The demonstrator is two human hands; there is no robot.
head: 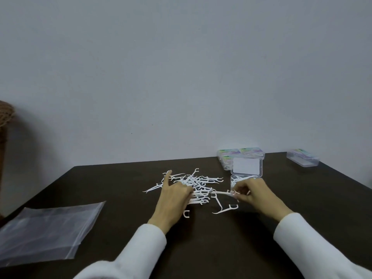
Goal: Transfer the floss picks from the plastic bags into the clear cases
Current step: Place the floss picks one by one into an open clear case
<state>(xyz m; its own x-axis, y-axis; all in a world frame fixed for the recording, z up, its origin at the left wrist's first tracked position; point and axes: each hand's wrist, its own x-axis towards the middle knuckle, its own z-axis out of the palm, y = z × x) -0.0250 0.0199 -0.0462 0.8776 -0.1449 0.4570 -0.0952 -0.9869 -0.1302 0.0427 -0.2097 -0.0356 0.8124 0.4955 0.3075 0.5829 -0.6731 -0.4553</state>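
Head view: one loose pile of floss picks (193, 185) lies mid-table. The left hand (173, 200) rests on it, forefinger straight. The right hand (255, 193) pinches several picks beside one open clear case (246, 174). Four closed cases (241, 156) stand behind; one plastic bag (44, 228) lies left.

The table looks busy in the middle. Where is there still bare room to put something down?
The table is bare between the two sleeves at the near edge, between the plastic bag and the left hand, and at the far left behind the floss pick pile. It is crowded from that pile across to the open clear case, where the right hand works, and at the closed cases behind.
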